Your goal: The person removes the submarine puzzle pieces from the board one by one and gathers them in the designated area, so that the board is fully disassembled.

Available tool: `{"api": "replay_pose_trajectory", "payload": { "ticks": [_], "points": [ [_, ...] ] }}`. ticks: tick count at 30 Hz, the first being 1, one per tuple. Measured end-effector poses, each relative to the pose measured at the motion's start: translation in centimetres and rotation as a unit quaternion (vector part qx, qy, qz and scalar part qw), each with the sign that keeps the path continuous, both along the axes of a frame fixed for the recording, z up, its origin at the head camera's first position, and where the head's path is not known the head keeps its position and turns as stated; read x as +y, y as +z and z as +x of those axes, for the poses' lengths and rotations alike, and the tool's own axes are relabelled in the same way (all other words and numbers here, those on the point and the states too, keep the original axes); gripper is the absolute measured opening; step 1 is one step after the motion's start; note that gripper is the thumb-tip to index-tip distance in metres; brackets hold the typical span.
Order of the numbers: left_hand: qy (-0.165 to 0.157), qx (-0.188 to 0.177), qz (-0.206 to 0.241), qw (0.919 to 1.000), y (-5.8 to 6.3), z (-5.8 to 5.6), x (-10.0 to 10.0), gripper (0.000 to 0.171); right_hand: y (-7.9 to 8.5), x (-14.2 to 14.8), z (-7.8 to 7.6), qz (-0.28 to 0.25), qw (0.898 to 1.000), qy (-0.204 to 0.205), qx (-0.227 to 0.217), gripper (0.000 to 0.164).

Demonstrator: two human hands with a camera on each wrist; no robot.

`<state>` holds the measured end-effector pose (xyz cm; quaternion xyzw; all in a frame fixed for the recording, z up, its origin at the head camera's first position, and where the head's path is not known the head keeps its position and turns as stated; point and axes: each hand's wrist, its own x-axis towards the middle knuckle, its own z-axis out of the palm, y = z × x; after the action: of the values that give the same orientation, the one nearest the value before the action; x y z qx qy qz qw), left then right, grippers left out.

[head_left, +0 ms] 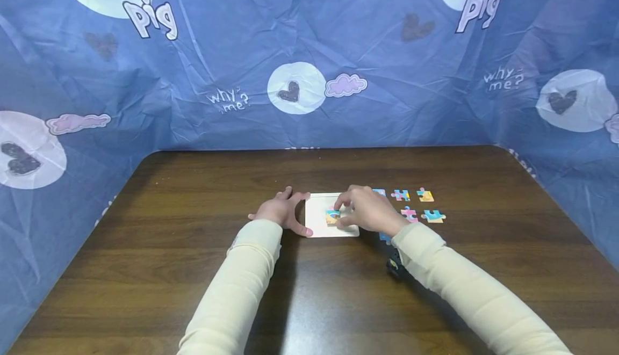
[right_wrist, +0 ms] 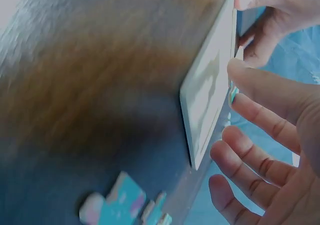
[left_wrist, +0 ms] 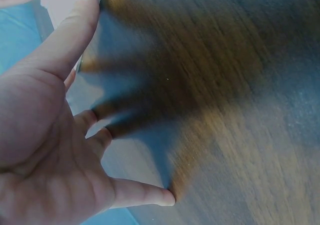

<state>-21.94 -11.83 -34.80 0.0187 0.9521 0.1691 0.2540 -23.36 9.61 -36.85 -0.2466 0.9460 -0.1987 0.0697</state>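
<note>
A white rectangular puzzle tray lies on the table. My left hand spans its left side, thumb at the near corner and index finger at the far one. In the left wrist view that hand's fingers are spread, the lower ones touching the tabletop. Over the tray, my right hand pinches a jigsaw piece with blue and yellow print. The right wrist view shows the piece edge-on between thumb and index finger, above the tray; the other fingers are loosely bent.
Several loose jigsaw pieces lie right of the tray, among them a yellow one, a pink one and a teal one. Others are partly hidden under my right forearm. A blue printed cloth hangs behind the wooden table.
</note>
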Motion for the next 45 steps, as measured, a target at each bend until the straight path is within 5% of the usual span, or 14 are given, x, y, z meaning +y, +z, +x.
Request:
{"api": "replay_pose_trajectory", "payload": {
  "ticks": [13, 29, 45],
  "points": [
    [-0.011, -0.003, 0.002, 0.9999, 0.0, -0.2, -0.1, 0.095, 1.4, 2.9, 0.3, -0.043, 0.999, -0.01, -0.009, 0.029],
    [-0.016, -0.011, -0.004, 0.9998, -0.2, -0.5, -0.1, 0.096, 2.8, 8.1, 1.6, -0.025, 0.999, -0.018, 0.023, 0.024],
    [-0.01, -0.016, 0.001, 0.9998, -0.1, -0.4, -0.1, 0.097, 2.5, 14.0, 2.8, -0.019, 0.999, -0.023, 0.045, 0.027]
  ]
}}
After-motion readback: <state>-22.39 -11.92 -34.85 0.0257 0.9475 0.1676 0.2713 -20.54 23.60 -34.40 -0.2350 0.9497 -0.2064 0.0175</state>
